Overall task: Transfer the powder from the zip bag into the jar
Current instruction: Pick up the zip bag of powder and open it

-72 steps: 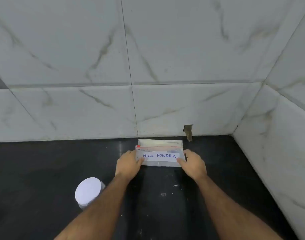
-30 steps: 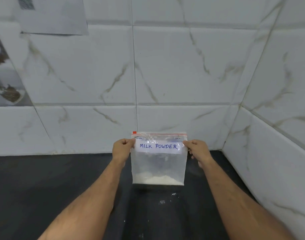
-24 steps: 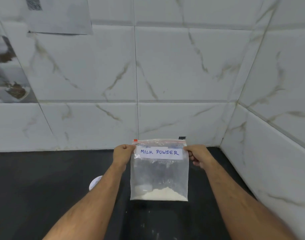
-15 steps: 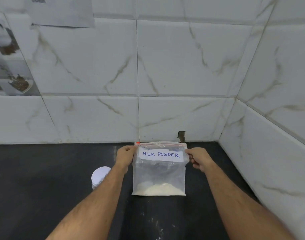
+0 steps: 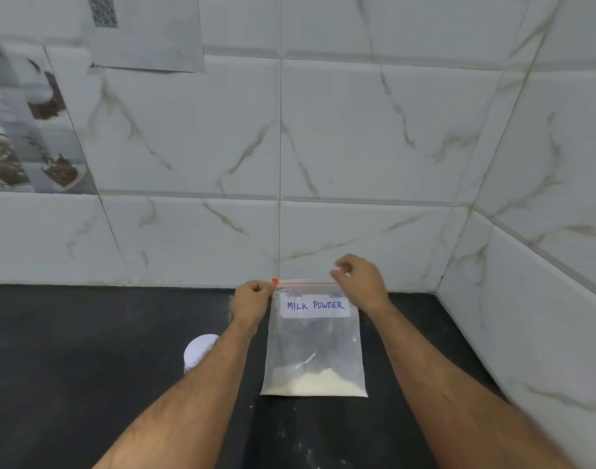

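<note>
1. At the top left corner of the zip bag, the left hand pinches the plastic between thumb and fingers – a closed grip on the bag, just beside the small red tab of the seal.
2. To the right of that grip, along the same top edge, the right hand hangs above the red zip line. Its fingers are curled loosely with the thumb near the fingertips, and I cannot tell if they touch the seal or hold anything.
3. Below the grip the bag hangs upright, with its bottom edge on the black counter or very near it.
4. Just under the two hands is a white label with the words "MILK POWDER".
5. The powder lies at the bottom of the bag – a low pale heap.
6. Down and to the left of the gripping hand stands the jar with a white lid, partly hidden behind the left forearm and apart from the bag.
</note>
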{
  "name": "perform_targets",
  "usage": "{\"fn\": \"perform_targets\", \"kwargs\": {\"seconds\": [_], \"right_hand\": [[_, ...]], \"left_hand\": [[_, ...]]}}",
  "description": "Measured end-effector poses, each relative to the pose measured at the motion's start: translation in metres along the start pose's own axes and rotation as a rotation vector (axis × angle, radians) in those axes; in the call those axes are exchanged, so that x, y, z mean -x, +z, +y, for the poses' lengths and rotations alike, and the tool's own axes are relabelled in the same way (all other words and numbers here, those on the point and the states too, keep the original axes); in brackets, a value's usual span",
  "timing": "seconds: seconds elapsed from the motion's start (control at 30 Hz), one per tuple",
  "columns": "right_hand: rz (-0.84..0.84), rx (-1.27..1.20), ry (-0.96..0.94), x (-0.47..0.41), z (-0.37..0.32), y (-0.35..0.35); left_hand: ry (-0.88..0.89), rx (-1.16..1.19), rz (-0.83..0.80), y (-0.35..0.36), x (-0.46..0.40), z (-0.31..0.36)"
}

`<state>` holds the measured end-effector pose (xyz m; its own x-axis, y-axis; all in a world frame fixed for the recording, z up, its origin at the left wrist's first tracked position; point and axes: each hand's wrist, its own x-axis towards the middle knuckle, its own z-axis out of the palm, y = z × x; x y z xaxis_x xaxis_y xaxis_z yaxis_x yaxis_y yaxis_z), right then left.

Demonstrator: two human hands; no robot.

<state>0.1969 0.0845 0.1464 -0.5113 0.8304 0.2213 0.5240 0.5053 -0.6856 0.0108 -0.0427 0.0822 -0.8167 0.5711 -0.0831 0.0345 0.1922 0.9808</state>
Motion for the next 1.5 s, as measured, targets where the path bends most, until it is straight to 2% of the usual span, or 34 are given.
{"fn": "perform_targets", "kwargs": {"seconds": [0.17,0.37,0.63,0.97,1.5], "right_hand": [[-0.269,0.091,-0.197,-0.018,-0.046,0.032],[-0.515,0.123,-0.230,-0.024,-0.064,0.059],[-0.530,-0.017,-0.196,-0.027,-0.063,0.058],[-0.486,0.055,-0.252,-0.020,-0.063,0.058],[-0.370,0.100,-0.203,-0.014,-0.039,0.032]], "left_hand": [[0.049,-0.045,0.012,-0.006,0.005,0.001],[0.125,-0.088,-0.098,-0.016,0.006,0.008],[0.161,-0.109,-0.164,-0.025,0.008,0.011],[0.197,-0.169,-0.136,-0.017,0.012,0.013],[0.192,-0.236,-0.053,-0.019,0.010,0.013]]}}
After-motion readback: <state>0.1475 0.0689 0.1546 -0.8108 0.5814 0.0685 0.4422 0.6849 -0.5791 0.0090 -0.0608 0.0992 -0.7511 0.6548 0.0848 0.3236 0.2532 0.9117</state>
